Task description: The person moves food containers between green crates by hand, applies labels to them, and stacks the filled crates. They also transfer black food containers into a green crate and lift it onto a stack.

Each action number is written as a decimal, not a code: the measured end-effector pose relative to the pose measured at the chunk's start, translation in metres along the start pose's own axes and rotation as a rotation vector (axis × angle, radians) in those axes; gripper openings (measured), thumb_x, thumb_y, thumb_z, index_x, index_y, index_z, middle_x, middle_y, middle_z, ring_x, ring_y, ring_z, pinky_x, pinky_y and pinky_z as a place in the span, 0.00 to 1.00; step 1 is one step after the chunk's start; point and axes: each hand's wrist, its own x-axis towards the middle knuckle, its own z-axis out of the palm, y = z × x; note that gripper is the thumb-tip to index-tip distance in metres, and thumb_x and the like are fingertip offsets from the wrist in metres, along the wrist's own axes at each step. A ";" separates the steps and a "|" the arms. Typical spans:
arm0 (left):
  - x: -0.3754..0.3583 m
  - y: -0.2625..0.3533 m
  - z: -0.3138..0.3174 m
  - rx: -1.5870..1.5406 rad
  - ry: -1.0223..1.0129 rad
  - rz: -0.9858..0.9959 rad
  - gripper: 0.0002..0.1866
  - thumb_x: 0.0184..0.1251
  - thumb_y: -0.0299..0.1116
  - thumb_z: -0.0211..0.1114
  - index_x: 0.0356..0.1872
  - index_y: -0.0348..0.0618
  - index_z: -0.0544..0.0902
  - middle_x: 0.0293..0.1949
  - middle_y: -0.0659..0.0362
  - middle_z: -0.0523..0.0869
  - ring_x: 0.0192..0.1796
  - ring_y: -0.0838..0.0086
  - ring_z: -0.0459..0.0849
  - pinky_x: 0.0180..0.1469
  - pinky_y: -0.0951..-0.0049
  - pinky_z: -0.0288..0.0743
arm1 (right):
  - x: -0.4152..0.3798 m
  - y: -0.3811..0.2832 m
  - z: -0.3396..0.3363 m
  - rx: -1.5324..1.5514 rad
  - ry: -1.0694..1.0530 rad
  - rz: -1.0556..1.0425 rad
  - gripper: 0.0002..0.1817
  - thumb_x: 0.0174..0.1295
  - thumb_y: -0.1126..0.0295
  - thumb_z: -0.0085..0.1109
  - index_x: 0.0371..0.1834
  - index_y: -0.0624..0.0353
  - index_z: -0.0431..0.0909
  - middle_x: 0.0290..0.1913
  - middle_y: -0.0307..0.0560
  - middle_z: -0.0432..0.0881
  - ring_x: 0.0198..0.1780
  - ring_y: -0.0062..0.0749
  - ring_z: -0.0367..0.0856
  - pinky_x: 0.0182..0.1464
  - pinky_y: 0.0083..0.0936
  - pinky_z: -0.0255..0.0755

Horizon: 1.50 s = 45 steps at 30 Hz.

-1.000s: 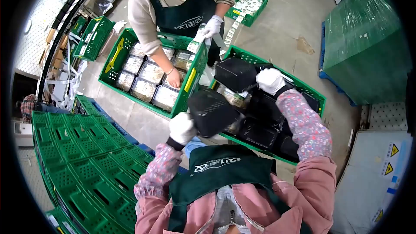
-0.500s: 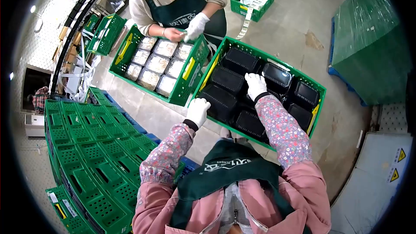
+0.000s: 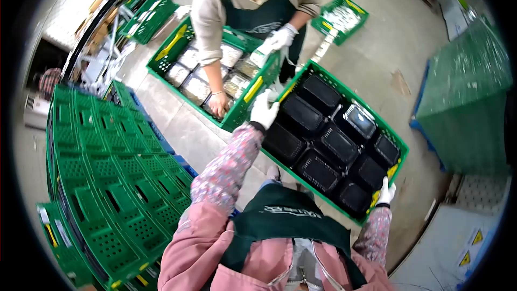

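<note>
Well, black-tray crate (image 3: 379,110): it lay between the two hands, its long axis running slantwise from the left fingers to the right fingers; from my distant post I took this as the relation that mattered.
Left hand (image 3: 265,109): gloved, at the far-left short end, beside the rim. Fingers were bent and lay near one another; I could not tell whether they pinched the rim or merely rested there.
Right hand (image 3: 385,191): gloved, at the opposite short end, closer to the wearer's body. Fingers were pressed together over the end rim, by its yellow strip (image 3: 392,171).
Nearer hand: neither, by my reading; each was right at its own end, so the crate's length spanned the gap between them.
Black trays (image 3: 338,143): nine, three by three, inward of both sets of fingers. I saw neither hand touching one.
Clear-lidded packs (image 3: 195,89): left of the left fingers, in a second green crate (image 3: 179,96) whose near corner sat just beside that hand.
Co-worker (image 3: 257,13): beyond the left fingers. The bare hand (image 3: 218,103) reached down among the packs; the gloved hand (image 3: 282,37) was by the crate's far edge.
Label crate (image 3: 356,30): well beyond the left fingers, past the black trays, a pale strip (image 3: 323,46) trailing out toward the co-worker.
Stacked crates (image 3: 121,183): left of the left fingers, well apart.
</note>
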 end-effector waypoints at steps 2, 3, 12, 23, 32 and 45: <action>0.014 -0.013 0.029 -0.002 -0.251 -0.225 0.18 0.54 0.43 0.60 0.44 0.46 0.80 0.42 0.48 0.82 0.48 0.56 0.79 0.52 0.61 0.71 | 0.002 -0.011 -0.006 0.171 -0.099 0.255 0.18 0.58 0.49 0.59 0.33 0.51 0.71 0.17 0.30 0.65 0.15 0.19 0.60 0.16 0.20 0.54; 0.015 -0.011 0.030 0.148 -0.403 -0.327 0.19 0.54 0.46 0.58 0.43 0.47 0.81 0.42 0.48 0.82 0.48 0.56 0.80 0.52 0.61 0.71 | 0.008 -0.013 -0.003 0.259 -0.095 0.365 0.17 0.58 0.47 0.59 0.24 0.46 0.69 0.12 0.25 0.57 0.10 0.15 0.50 0.11 0.18 0.43; -0.063 0.240 0.003 0.071 0.001 -0.479 0.17 0.52 0.47 0.58 0.35 0.48 0.85 0.34 0.51 0.85 0.40 0.56 0.83 0.45 0.60 0.74 | 0.146 -0.102 -0.179 0.385 -0.549 0.376 0.22 0.58 0.44 0.57 0.17 0.41 0.62 0.10 0.23 0.53 0.09 0.12 0.48 0.10 0.15 0.41; -0.286 0.765 0.054 0.071 0.523 -0.578 0.16 0.59 0.45 0.59 0.35 0.41 0.83 0.33 0.48 0.83 0.38 0.55 0.81 0.42 0.64 0.73 | 0.423 -0.348 -0.575 0.188 -0.750 0.054 0.20 0.61 0.45 0.53 0.19 0.42 0.64 0.11 0.23 0.50 0.09 0.11 0.45 0.10 0.15 0.39; -0.548 0.718 0.009 -0.030 0.902 -0.894 0.16 0.58 0.45 0.61 0.35 0.41 0.82 0.30 0.50 0.83 0.35 0.57 0.81 0.40 0.63 0.73 | 0.297 -0.361 -0.445 0.039 -1.249 -0.401 0.12 0.61 0.59 0.55 0.23 0.47 0.70 0.15 0.24 0.61 0.13 0.12 0.55 0.14 0.13 0.48; -0.702 0.653 -0.110 -0.145 1.266 -0.994 0.13 0.59 0.37 0.62 0.34 0.35 0.81 0.27 0.54 0.82 0.31 0.68 0.80 0.37 0.70 0.71 | 0.033 -0.368 -0.383 -0.061 -1.416 -0.609 0.18 0.62 0.53 0.54 0.18 0.48 0.68 0.11 0.27 0.60 0.07 0.14 0.54 0.09 0.16 0.46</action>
